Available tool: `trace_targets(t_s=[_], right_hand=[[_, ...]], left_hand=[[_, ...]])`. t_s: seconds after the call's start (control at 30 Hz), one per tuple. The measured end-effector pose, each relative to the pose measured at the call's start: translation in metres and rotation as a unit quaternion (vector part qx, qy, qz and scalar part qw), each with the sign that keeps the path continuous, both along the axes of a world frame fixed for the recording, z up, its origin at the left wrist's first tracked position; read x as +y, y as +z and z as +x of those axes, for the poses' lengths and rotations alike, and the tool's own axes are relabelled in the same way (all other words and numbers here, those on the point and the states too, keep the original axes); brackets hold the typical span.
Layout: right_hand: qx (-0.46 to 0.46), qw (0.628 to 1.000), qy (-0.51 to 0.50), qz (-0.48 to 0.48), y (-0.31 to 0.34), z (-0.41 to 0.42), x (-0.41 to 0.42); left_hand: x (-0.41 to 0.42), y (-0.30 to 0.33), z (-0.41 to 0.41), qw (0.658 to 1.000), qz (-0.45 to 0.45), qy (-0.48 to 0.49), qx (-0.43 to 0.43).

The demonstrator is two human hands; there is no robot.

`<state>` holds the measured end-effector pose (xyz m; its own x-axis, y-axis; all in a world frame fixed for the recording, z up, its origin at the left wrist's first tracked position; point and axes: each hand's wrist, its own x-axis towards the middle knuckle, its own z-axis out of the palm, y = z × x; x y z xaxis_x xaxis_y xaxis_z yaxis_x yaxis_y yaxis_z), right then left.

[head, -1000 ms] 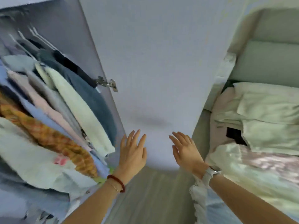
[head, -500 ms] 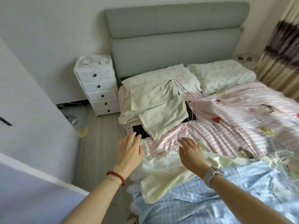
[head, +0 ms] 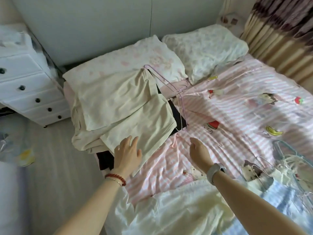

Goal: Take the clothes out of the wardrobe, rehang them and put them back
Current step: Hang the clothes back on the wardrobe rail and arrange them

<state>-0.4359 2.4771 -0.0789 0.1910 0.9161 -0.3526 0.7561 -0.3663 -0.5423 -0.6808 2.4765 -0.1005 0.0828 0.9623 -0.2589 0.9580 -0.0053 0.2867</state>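
Observation:
A cream garment (head: pixel 128 106) lies spread over a pile of clothes at the bed's left side, with a dark garment (head: pixel 105 158) showing beneath it. A thin pink wire hanger (head: pixel 179 99) rests on the pile's right edge. My left hand (head: pixel 127 155) hovers with fingers spread over the cream garment's near corner. Over the pink striped bedspread (head: pixel 237 119), my right hand (head: pixel 199 153) is held out, open and empty. Pale yellow and light blue clothes (head: pixel 186 209) lie at the near edge. Several wire hangers (head: pixel 277 160) lie at the right.
A white chest of drawers (head: pixel 25 85) stands left of the bed against the grey headboard (head: pixel 101 28). Two pillows (head: pixel 203 48) lie at the bed's head. Striped curtains (head: pixel 279 34) hang at the right. A floor strip (head: pixel 59 175) runs along the bed's left side.
My view has swung from the open wardrobe round to the bed and come closer. Both hands stayed open and now reach over the clothes pile and the bedspread.

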Motion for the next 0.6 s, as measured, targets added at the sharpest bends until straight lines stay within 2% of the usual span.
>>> trace_targets(t_s=[0.23,0.37,0.43,0.5,0.6], right_hand=[[0.084,0.980,-0.168,-0.062,-0.101,-0.002,0.102],[0.143,0.962,-0.213,-0.099,-0.136,0.005,0.131],[0.207,0.940,-0.245,-0.116,-0.140,0.008,0.142],[0.280,0.902,-0.309,-0.110,-0.141,0.011,0.154],[0.326,0.865,-0.367,-0.105,-0.135,0.014,0.173]], left_hand=[[0.058,-0.118,0.014,0.994,-0.103,-0.012,0.020],[0.058,-0.160,0.013,0.989,-0.149,0.016,0.018],[0.057,-0.170,0.014,0.989,-0.146,0.027,0.013],[0.057,-0.176,0.015,0.987,-0.157,0.036,0.014],[0.061,-0.182,0.017,0.983,-0.178,0.041,0.010]])
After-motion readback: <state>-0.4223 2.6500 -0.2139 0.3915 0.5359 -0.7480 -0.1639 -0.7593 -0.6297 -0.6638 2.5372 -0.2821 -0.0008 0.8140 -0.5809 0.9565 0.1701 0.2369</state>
